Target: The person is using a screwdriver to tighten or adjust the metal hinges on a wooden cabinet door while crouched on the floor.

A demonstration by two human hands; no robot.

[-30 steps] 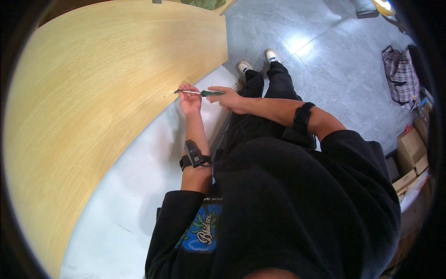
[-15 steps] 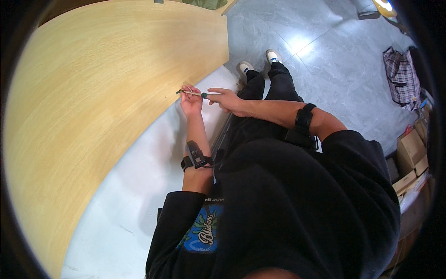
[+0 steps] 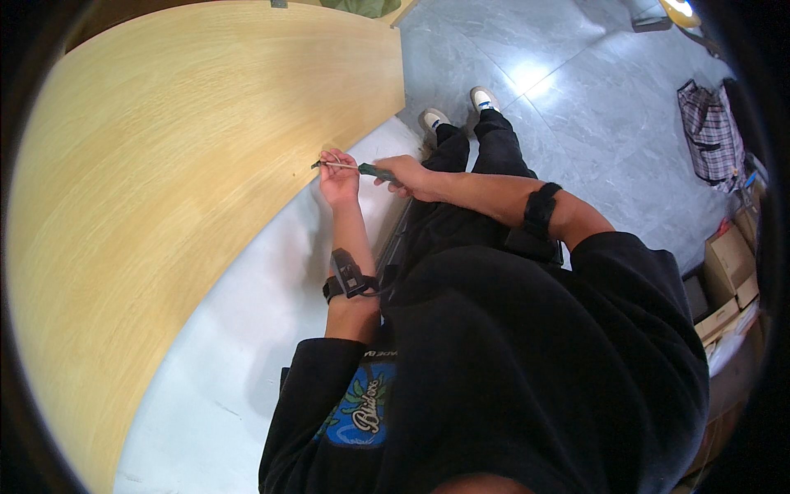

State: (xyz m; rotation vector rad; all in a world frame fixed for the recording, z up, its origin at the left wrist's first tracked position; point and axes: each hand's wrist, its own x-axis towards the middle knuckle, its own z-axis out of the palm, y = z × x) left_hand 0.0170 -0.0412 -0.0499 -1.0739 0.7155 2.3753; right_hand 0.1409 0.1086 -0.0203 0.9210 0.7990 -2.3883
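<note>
A screwdriver with a dark green handle (image 3: 378,173) and a thin metal shaft lies level beside the edge of a pale wood panel (image 3: 206,148). My right hand (image 3: 411,179) is closed round the handle. The fingers of my left hand (image 3: 339,183), palm up, curl about the shaft close to its tip. Just past those fingers, against the panel, sits a small dark piece (image 3: 316,165), too small to make out. A small dark spot (image 3: 294,174) marks the wood nearby.
Below the panel runs a white surface (image 3: 222,329). Grey floor tiles (image 3: 559,107) stretch ahead and right of my legs. A plaid bag (image 3: 709,136) and cardboard boxes (image 3: 731,263) stand at the right. A green item (image 3: 362,6) shows beyond the panel's far edge.
My right hand's fingers, stretched out along the handle before, now wrap round it, and more of the green handle shows. My left hand has stayed almost in place.
</note>
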